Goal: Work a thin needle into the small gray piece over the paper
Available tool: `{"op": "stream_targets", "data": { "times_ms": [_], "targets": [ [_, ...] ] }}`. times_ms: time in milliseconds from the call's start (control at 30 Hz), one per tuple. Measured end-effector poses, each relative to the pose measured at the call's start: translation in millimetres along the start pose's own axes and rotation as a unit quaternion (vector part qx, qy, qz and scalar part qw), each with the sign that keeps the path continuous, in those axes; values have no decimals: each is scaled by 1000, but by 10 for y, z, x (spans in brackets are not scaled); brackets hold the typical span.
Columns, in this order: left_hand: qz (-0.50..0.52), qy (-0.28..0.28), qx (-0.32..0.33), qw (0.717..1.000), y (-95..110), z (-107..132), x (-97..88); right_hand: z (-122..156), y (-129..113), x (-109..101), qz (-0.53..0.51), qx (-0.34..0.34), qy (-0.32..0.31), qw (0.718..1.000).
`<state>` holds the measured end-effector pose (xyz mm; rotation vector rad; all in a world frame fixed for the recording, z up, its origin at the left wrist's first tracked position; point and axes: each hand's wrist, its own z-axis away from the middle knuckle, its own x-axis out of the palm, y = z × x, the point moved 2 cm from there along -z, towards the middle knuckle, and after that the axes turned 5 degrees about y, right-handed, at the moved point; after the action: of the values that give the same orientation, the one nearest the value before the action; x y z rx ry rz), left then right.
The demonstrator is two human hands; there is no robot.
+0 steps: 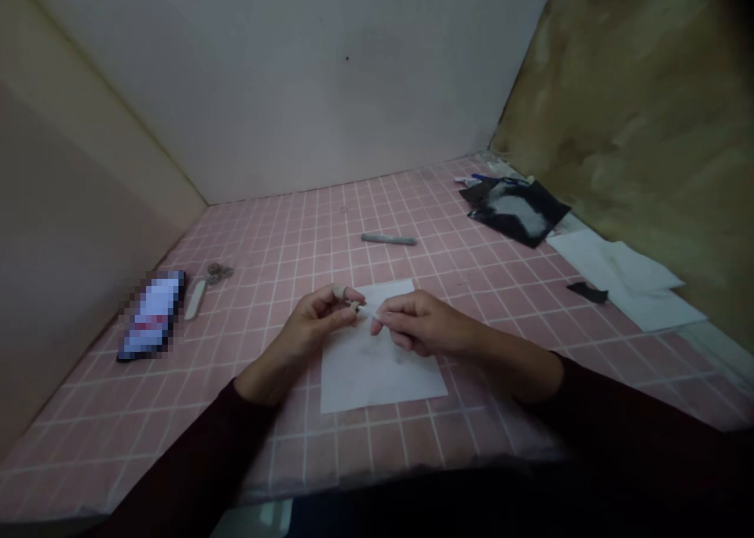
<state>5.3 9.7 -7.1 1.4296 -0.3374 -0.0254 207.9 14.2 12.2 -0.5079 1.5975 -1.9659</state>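
My left hand [312, 324] and my right hand [421, 323] meet in the air above a white sheet of paper [377, 377] lying on a pink grid mat [259, 436]. A tiny dark-tipped object [355, 306] is pinched between my left fingertips. It is too small to identify. A pale cap or wrapping [339, 291] covers one left fingertip. My right fingertips curl close to that object, almost touching it. Whether they hold anything is hidden.
On the mat lie a grey marker [389, 239], scissors [217, 272], a pale strip [195, 299] and a blurred package [151, 316]. At the right are a black pouch [515, 210], white sheets [618, 275] and a black scrap [587, 292]. Walls rise behind and beside the mat.
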Motion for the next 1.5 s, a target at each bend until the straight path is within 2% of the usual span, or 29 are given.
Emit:
{"op": "stream_targets", "data": {
  "times_ms": [67,133,233,433,700,800,867,933,1000,1033,1100,1133,1167,1233,1267,1300,1367,1433,1467,1500],
  "targets": [
    [22,-10,-13,1000,-27,-20,-16,24,-49,5,153,-92,59,982],
    [39,-12,-21,999,-43,-29,-18,52,-81,18,272,-164,94,944],
    [46,-3,-26,999,-44,-28,-3,65,-55,37,369,-187,94,905],
    [40,-7,-50,998,-46,-26,14,60,17,55,443,-186,92,872],
    [9,-73,-36,997,-79,-65,-21,77,29,59,487,-201,89,846],
    [13,-62,-22,998,-63,-55,-18,85,35,80,477,-197,89,852],
    [9,-37,-12,999,-39,-34,-6,85,26,87,444,-192,94,870],
    [-5,-21,1,1000,-7,-2,17,75,6,67,355,-164,82,917],
    [-29,-16,21,999,29,34,46,55,-9,27,200,-87,21,976],
    [-42,-13,37,998,47,51,58,47,-13,10,108,-31,-26,993],
    [-62,-2,66,996,76,76,72,37,-33,-22,-29,45,-84,995],
    [-66,5,75,995,82,83,73,33,-40,-30,-60,62,-95,992],
    [-66,10,78,995,82,84,71,28,-41,-31,-62,62,-95,992],
    [-56,12,67,996,63,70,60,21,-25,-14,23,10,-59,998],
    [-48,10,55,997,48,56,52,21,-10,2,100,-38,-26,994],
    [-39,7,43,998,32,38,43,26,6,21,190,-92,14,977],
    [-22,-3,19,1000,3,2,27,48,48,68,360,-178,85,912],
    [-12,-10,2,1000,-15,-26,16,66,91,110,465,-210,110,853],
    [-10,-10,1,1000,-19,-33,13,70,103,123,486,-211,109,841],
    [-10,-5,4,1000,-20,-35,11,72,104,127,486,-208,107,842]
  ]
}}
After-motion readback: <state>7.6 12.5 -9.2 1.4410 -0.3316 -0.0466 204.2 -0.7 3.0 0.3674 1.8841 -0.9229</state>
